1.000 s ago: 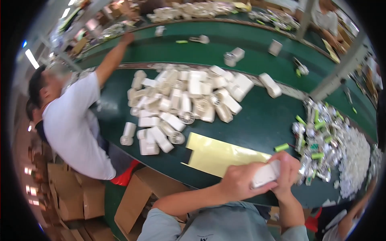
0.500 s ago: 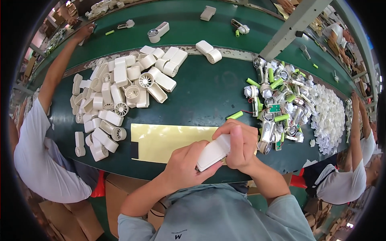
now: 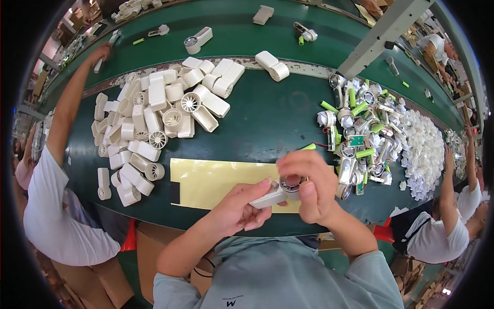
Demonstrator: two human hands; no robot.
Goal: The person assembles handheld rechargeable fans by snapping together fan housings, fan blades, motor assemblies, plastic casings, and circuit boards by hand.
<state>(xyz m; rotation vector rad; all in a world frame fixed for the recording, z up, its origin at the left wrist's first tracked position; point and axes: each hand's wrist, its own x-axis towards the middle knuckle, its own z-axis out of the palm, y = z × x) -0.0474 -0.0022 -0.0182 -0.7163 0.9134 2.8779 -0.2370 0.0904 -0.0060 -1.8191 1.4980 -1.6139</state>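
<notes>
Over the yellow sheet [image 3: 206,177] I hold a white handheld fan casing [image 3: 268,200] with a round head. My left hand [image 3: 231,208] is closed round its handle. At the head end, my right hand [image 3: 319,190] has its fingers curled round the round part, where a shiny ring shows. The fingers cover much of the head, so its inside is partly hidden. Just beyond my right hand lies a green battery cell [image 3: 307,147].
White fan housings [image 3: 154,110] are heaped at the left. Fan inner assemblies [image 3: 355,140] with green cells and circuit boards lie at the right, beside white impellers [image 3: 422,152]. A green conveyor [image 3: 231,31] and a grey post [image 3: 383,38] stand beyond. Co-workers sit on both sides.
The fan casing has been turned over: its plain white back faced up before, and now the round head with its shiny ring shows. My right hand has shifted onto the head.
</notes>
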